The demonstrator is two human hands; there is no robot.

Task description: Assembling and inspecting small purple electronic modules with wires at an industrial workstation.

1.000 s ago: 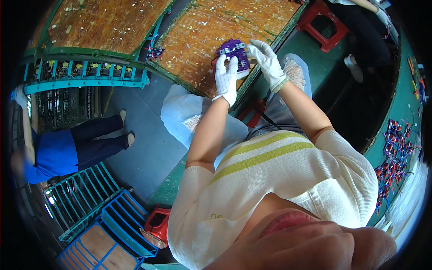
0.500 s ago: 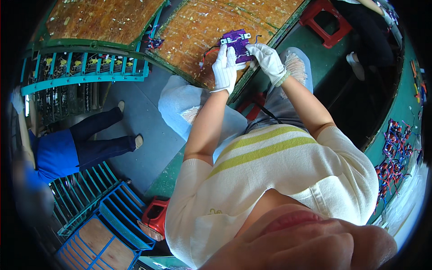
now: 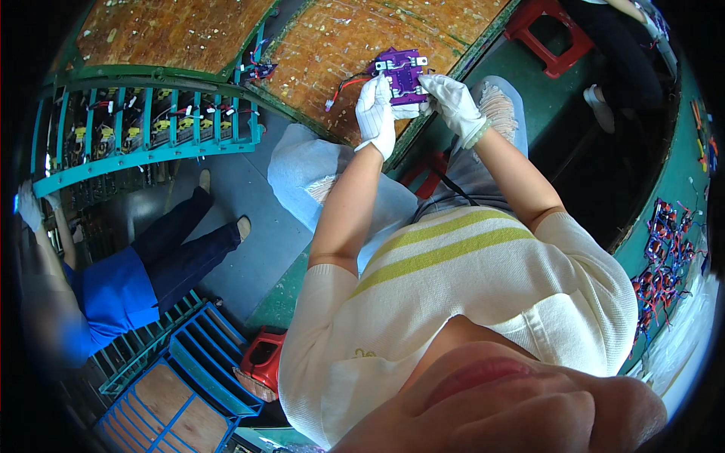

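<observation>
purple circuit board [image 3: 408, 76] sits between the two gloved hands, above the near edge of the wooden tabletop [image 3: 434, 29]. left hand [image 3: 374, 119]: fingers close together, clamped on the board's left side; how they bear on its underside is hidden. right hand [image 3: 456, 108]: fingertips drawn together on the board's right edge, the rest of the hand bent toward the wrist. red and black wires [image 3: 346, 85] trail left from the board over the wood. pale marks on the board: too small to read. small yellow-green stitched motif [image 3: 365, 352] on the cream shirt [image 3: 430, 294]; cannot tell whether it is lettering.
</observation>
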